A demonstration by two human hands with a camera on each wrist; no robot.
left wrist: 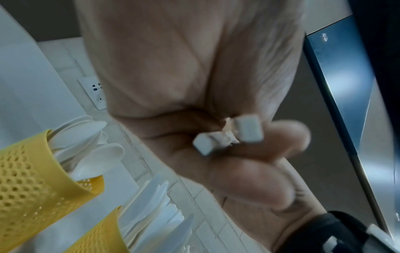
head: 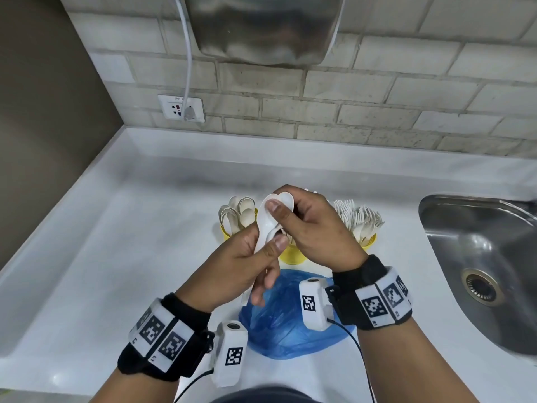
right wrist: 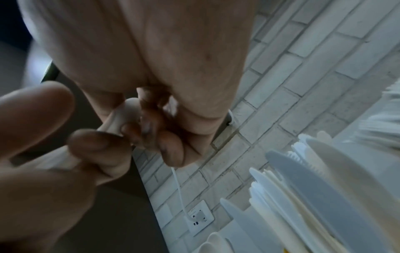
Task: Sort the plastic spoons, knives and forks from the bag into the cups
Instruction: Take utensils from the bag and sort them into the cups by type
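Observation:
Both hands hold a small bunch of white plastic spoons [head: 268, 221] above the counter. My left hand [head: 247, 258] grips the handles; their cut ends [left wrist: 229, 136] poke out of the fist. My right hand [head: 302, 225] pinches the bowls at the top with thumb pressed on one. Behind the hands stand three yellow perforated cups: the spoon cup [head: 236, 219] at left, the fork cup [head: 361, 225] at right, and a middle cup [head: 292, 253] mostly hidden, holding knives [right wrist: 320, 191]. The blue bag [head: 279, 321] lies flat on the counter below my wrists.
A steel sink [head: 482, 266] is set into the white counter [head: 116, 242] at the right. A wall socket [head: 181, 108] with a white cable sits on the brick wall, under a metal hood [head: 264, 27].

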